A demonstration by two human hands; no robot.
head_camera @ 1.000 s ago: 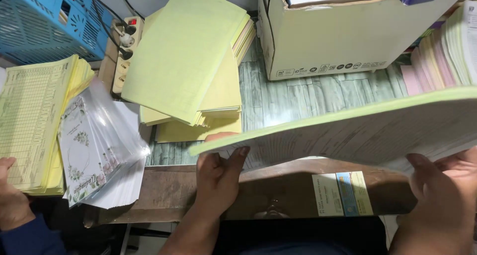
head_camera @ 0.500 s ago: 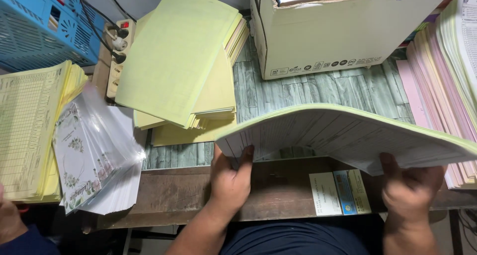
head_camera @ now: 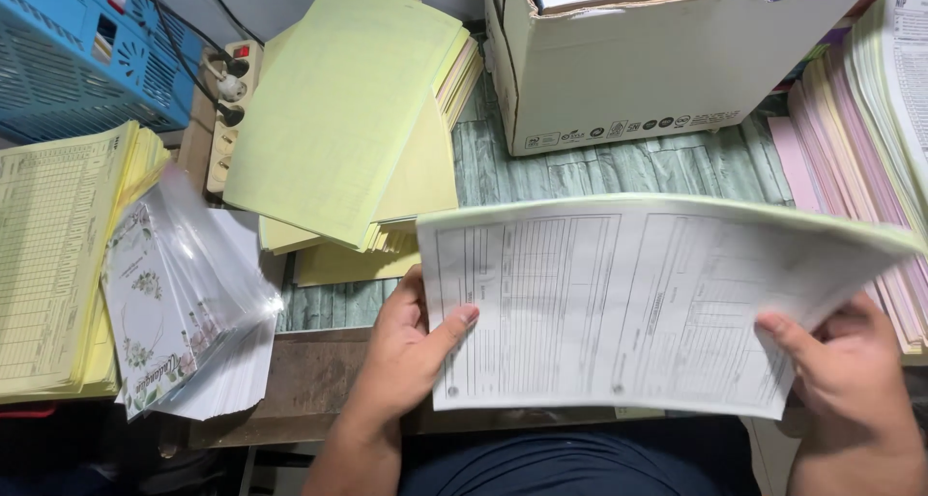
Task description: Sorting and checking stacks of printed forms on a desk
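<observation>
A thick wad of printed white forms [head_camera: 638, 303] is held flat over the desk edge, its top sheet facing me. My left hand [head_camera: 411, 346] grips its left edge, thumb on the top sheet. My right hand [head_camera: 846, 356] grips its lower right corner, thumb on top. The wad's far edge shows a pale green sheet. Just beyond the left hand lies a fanned pile of yellow-green paper pads [head_camera: 353, 119].
A cardboard box [head_camera: 657, 66] stands at the back. Pink and white paper stacks [head_camera: 860, 138] lean at the right. At the left lie yellow forms [head_camera: 53, 254], clear-wrapped floral cards [head_camera: 174, 303], a blue crate [head_camera: 68, 56] and a power strip [head_camera: 230, 104].
The wad has been tilted up so its printed top sheet faces me; before, only its edge showed. Both hands have shifted with it, and another person's hand at the lower left has left the view.
</observation>
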